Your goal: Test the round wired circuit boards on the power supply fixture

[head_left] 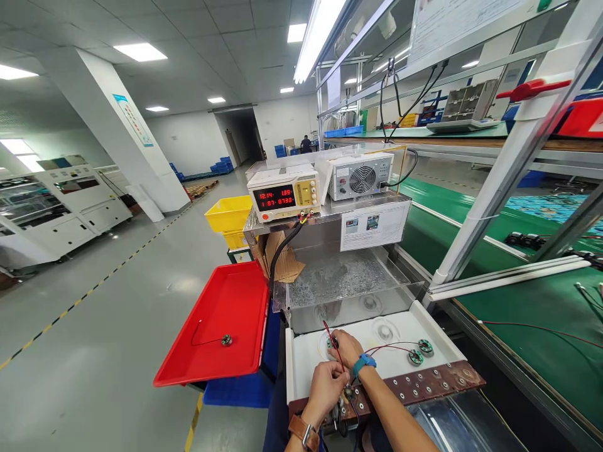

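A: From your distant seat, where are the hands working?

B: I am having both over the white tray (306,358). My right hand (347,349) is holding a round board (332,343) inside it, the fingers closing around the board. My left hand (326,384) is pinching a red wire (326,326) between thumb and finger, above the brown strip (409,389) along the tray's near edge.

A: And how far are you coming?

B: I am judging that this board is in the middle of its handling. Two wired boards, a rear board (426,348) and a front board (415,358), are lying at the right inside the white tray, out of the fingers. One single board (227,340) is resting in the red tray (230,301), left of the white tray. Which of them are being finished or waiting, I cannot tell.
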Motion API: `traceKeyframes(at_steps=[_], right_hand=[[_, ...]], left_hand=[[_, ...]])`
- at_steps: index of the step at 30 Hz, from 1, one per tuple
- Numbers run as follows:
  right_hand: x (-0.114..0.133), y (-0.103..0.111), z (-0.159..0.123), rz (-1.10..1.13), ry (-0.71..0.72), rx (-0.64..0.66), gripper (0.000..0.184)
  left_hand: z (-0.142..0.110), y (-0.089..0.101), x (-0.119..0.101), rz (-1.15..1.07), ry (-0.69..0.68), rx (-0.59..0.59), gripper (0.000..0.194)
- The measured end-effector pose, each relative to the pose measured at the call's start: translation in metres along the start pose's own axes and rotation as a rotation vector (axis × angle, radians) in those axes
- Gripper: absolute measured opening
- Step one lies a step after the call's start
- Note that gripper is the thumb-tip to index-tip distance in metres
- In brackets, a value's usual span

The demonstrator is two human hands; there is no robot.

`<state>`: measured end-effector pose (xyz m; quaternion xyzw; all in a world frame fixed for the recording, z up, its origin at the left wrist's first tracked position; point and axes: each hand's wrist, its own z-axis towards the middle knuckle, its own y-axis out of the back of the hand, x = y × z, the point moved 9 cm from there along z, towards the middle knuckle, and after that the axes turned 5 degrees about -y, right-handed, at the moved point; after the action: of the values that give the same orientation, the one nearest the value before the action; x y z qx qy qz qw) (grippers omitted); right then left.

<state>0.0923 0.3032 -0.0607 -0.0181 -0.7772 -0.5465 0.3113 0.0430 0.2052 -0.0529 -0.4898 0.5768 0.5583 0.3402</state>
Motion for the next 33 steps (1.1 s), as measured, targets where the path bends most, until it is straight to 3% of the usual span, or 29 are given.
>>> traceKeyframes(at_steps=[9, 20, 28, 33], right_hand=[[0.005, 0.005, -0.004, -0.013, 0.003, -0.005, 0.026], [0.004, -0.002, -0.001, 0.030, 0.030, -0.029, 0.024], [0.002, -0.003, 0.000, 0.000, 0.023, -0.029, 0.027], [-0.002, -0.002, 0.001, 0.020, 0.010, -0.019, 0.029]], left_hand=[[-0.001, 0.001, -0.005, -0.022, 0.004, -0.025, 0.014], [0.011, -0.004, 0.029, -0.030, 0.024, -0.107, 0.009], [0.000, 0.003, 0.000, 0.027, -0.003, -0.052, 0.014], [0.000, 0.002, -0.003, 0.049, -0.011, -0.004, 0.020]])
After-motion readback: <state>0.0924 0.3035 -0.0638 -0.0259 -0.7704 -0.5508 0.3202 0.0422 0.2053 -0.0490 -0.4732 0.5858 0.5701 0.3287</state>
